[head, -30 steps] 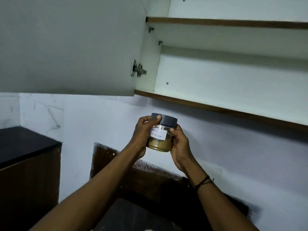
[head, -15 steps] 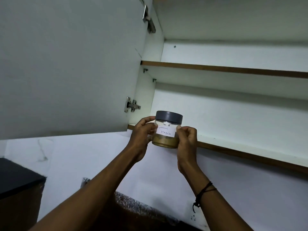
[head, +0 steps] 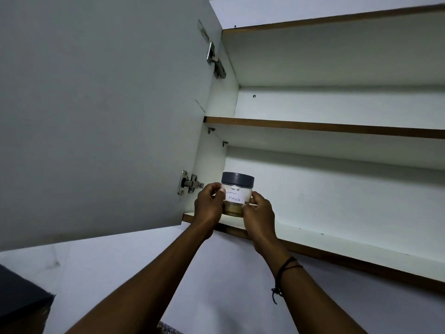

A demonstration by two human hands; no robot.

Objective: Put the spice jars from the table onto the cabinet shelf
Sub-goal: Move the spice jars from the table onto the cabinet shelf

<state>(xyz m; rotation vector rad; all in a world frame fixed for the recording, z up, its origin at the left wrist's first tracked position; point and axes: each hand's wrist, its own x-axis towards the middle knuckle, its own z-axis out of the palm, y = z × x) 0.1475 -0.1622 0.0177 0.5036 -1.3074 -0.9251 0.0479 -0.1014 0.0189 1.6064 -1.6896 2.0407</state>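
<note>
Head view: our left hand (head: 209, 205) and right hand (head: 259, 216) clasp the spice jar (head: 236, 194) from both sides, upright, at the left end of the bottom cabinet shelf (head: 337, 233), beside the open door (head: 101, 112).

The scene is dim and cool-toned, with soft, even light and no hard glare. The cabinet door (head: 101, 112) reads as flat grey, darker than the white cabinet interior (head: 337, 196). Broad shadow lies under the middle shelf (head: 325, 127) and along the wall beneath the bottom shelf (head: 361, 242). Wide-angle distortion tilts and splays straight edges toward the frame borders. The jar label (head: 234, 197) is legible; a small highlight shows just under the lid.
</note>
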